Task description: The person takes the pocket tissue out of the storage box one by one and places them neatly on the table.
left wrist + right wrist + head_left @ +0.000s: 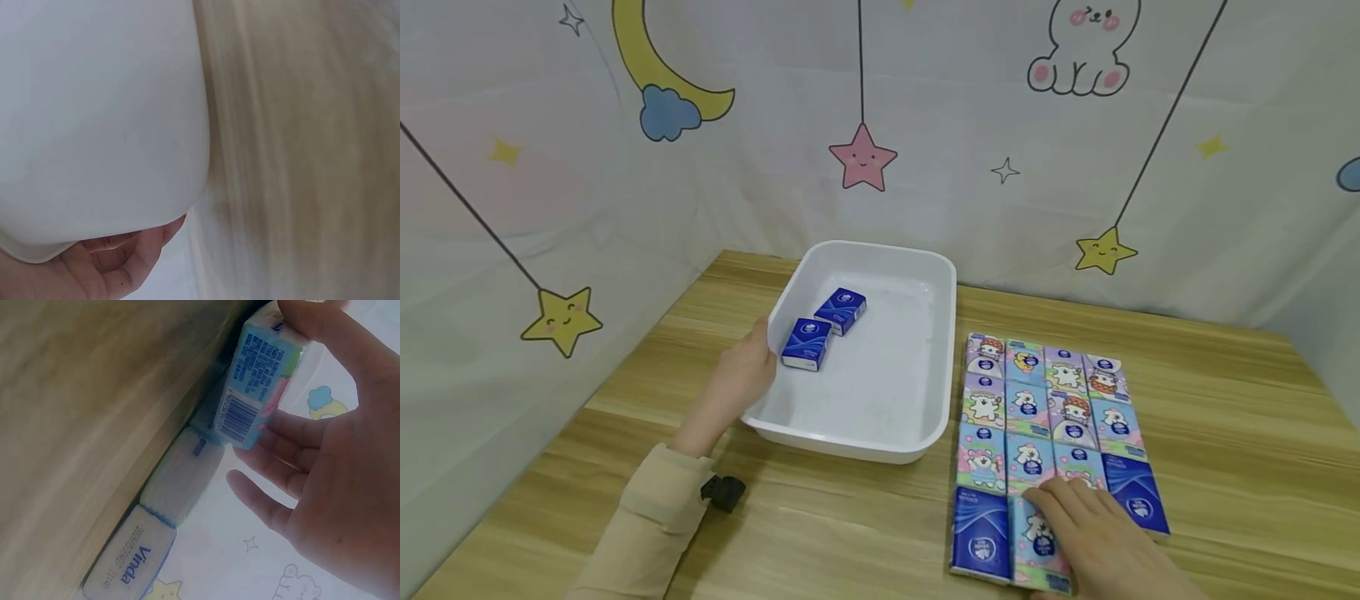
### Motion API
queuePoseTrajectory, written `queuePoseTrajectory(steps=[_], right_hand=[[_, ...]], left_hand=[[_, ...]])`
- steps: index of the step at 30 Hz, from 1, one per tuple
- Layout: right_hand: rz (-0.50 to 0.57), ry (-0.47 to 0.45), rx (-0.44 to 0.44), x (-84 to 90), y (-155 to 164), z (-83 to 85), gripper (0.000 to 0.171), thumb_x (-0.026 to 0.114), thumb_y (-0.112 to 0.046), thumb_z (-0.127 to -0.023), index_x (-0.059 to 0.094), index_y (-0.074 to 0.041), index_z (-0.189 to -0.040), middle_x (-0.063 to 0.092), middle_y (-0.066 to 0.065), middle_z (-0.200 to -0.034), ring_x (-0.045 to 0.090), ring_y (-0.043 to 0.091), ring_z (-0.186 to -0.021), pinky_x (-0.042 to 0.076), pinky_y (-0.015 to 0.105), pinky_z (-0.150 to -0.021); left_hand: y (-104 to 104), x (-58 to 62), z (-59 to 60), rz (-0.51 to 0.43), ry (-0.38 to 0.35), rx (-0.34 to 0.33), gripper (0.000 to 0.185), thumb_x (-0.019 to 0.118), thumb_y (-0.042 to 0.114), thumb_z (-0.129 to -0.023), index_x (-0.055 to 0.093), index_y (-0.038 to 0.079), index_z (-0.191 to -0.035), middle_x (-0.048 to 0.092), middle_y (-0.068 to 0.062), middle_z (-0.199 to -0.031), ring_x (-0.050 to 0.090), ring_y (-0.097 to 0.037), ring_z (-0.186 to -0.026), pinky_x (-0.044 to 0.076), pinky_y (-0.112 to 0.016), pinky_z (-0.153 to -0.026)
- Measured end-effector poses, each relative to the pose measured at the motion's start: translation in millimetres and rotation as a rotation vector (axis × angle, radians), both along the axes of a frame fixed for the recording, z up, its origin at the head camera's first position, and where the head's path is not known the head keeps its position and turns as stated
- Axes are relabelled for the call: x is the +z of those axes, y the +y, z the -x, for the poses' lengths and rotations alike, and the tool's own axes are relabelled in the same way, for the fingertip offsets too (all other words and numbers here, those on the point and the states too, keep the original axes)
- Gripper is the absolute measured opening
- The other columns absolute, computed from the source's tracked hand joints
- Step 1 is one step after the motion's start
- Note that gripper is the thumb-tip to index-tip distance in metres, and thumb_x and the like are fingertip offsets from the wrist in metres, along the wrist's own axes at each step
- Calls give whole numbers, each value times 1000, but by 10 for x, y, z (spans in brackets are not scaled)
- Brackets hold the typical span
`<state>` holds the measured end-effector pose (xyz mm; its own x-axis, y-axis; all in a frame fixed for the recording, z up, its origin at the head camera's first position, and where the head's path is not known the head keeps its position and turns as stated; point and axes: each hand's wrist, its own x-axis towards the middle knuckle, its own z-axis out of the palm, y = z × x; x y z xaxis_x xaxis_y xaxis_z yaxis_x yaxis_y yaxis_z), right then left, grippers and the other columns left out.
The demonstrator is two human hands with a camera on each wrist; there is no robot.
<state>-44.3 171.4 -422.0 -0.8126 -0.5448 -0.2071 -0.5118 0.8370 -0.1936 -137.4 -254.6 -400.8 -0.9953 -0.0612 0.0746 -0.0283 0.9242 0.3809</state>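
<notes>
Glossy plastic wrap is covering every tissue pack in view, each a small soft-cornered block. Pale wood grain is running across the counter (pixel 1225 417), which is carrying a smooth white tub (pixel 934 417) with rounded corners and a raised rim. Two blue packs (pixel 823 327) are lying inside the tub near its left wall, touching each other at a corner; the remaining floor of the tub is showing bare white.

Just right of the tub, a grid of packs (pixel 1045 392) is lying flat on the counter, four across, most of them pastel with cartoon animals and a few at the near end plain blue. The right hand (pixel 1101 542) is resting over the near rows of this grid, covering several packs. The right wrist view is showing its thumb and fingers pinching a pastel pack (pixel 256 381), tilted up off its neighbours, its barcode side facing the camera; beside it a blue pack (pixel 128 569) is lying flat against the counter edge.

The left hand (pixel 741 375) is holding the tub's left rim, fingers curled round the wall, as the left wrist view is showing from beneath. A cream sleeve (pixel 640 525) is covering that forearm, with a small black device (pixel 722 492) at the wrist. A cloth backdrop (pixel 865 158) printed with stars and a moon is hanging behind the counter.
</notes>
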Motion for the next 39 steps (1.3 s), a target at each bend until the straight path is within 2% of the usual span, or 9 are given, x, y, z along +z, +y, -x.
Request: queuePoseTrajectory(steps=[11, 15, 21, 26, 31, 39], right_hand=[[-29, -57, -3, -7, -42, 6, 104, 42, -90, -68, 42, -17, -142, 45, 4, -144, 40, 35, -137, 28, 67, -112], [-23, -46, 1, -20, -43, 13, 97, 46, -86, -72, 43, -18, -142, 45, 4, -143, 40, 35, -136, 29, 68, -110], [-7, -5, 18, -28, -38, 17, 95, 42, -84, -75, 44, -16, -141, 46, 4, -142, 43, 32, -134, 32, 68, -108], [-15, 1, 26, -18, -41, 23, 94, 43, -86, -73, 45, -18, -139, 48, 0, -138, 45, 29, -131, 33, 69, -107], [-6, 4, 35, 43, -57, 18, 98, 44, -89, -69, 45, -20, -138, 48, -2, -136, 45, 30, -130, 33, 69, -107], [18, 48, 117, 248, -142, 107, 93, 48, -83, -73, 43, -19, -141, 47, 0, -140, 45, 29, -130, 37, 63, -107]], left_hand=[[2, -12, 12, -5, 3, 2, 52, 36, 6, -98, 22, -15, -144, 45, -38, -136, 58, -53, -109, 57, -57, -79], [-3, -13, 8, -6, 8, 1, 53, 36, 5, -97, 22, -16, -144, 46, -38, -135, 59, -53, -107, 58, -56, -78], [-6, -10, 10, -5, -3, 8, 53, 36, 6, -98, 21, -15, -144, 46, -37, -136, 60, -52, -107, 58, -56, -78], [-2, -4, 7, -3, -6, 10, 53, 36, 6, -98, 21, -16, -144, 46, -37, -136, 59, -52, -108, 58, -56, -79], [4, -3, 9, -7, -1, 7, 53, 36, 5, -98, 21, -16, -144, 46, -38, -135, 60, -52, -106, 58, -55, -77], [-1, -10, 7, -15, 11, 2, 52, 36, 5, -98, 22, -16, -143, 46, -38, -135, 61, -52, -105, 59, -55, -75]])
